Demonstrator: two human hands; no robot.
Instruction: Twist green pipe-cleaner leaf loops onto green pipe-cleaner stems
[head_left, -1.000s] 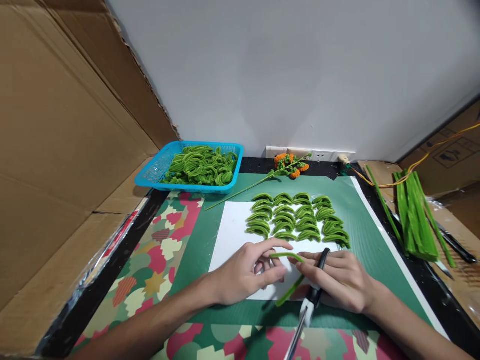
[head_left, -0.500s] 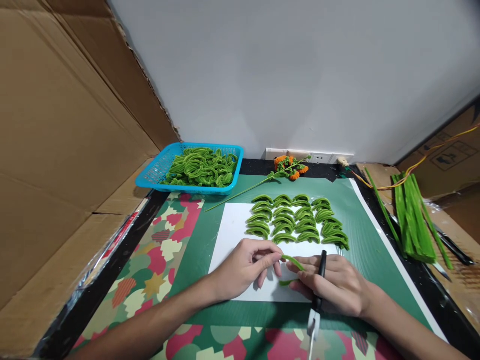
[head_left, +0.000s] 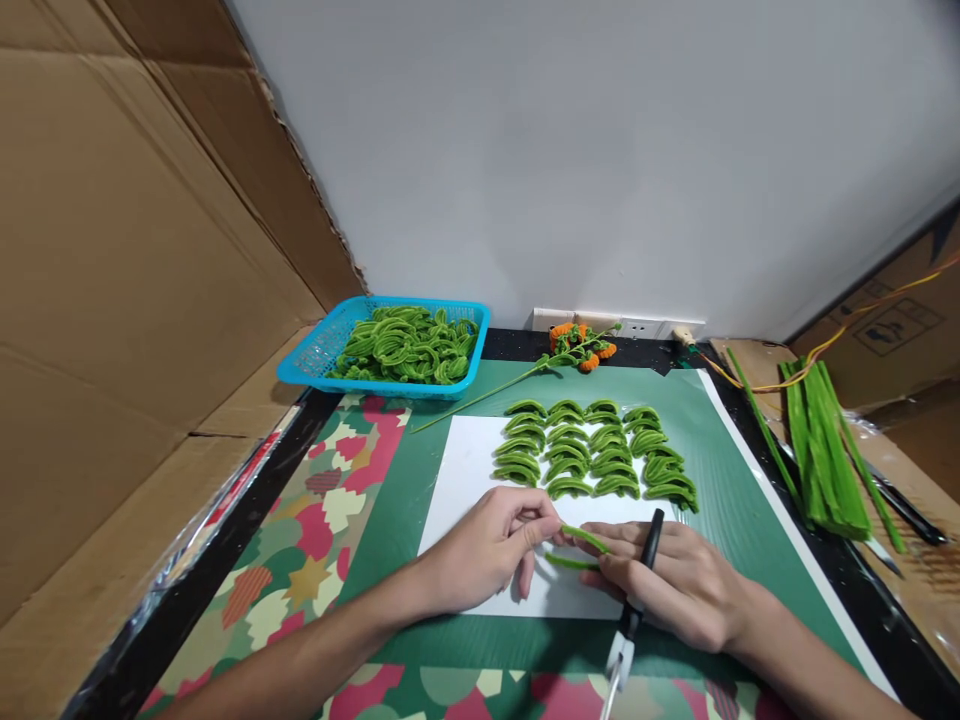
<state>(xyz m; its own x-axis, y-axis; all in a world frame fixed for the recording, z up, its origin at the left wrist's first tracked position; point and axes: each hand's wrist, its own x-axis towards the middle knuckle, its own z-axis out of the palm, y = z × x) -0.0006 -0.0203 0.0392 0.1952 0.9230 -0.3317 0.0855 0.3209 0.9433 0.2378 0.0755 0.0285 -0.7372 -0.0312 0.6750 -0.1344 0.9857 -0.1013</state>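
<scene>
My left hand (head_left: 487, 548) pinches one end of a green pipe cleaner (head_left: 579, 540) over the white sheet (head_left: 465, 470). My right hand (head_left: 675, 580) grips the other part of that folded pipe cleaner and also carries a black-handled tool (head_left: 636, 600) that lies across its fingers, tip pointing toward me. Just beyond both hands lie rows of bent green pipe-cleaner pieces (head_left: 596, 450) on the sheet and the green mat (head_left: 720, 470).
A blue basket (head_left: 322, 350) of green bent pieces sits back left. An orange-flowered stem (head_left: 574, 345) lies by the wall. Straight green pipe cleaners (head_left: 821, 440) are bundled at the right. Cardboard (head_left: 112, 280) walls the left side.
The pipe cleaner has been folded shorter between my hands; its long tail toward me is gone. Both hands stayed over the sheet's near edge, and the tool swung slightly.
</scene>
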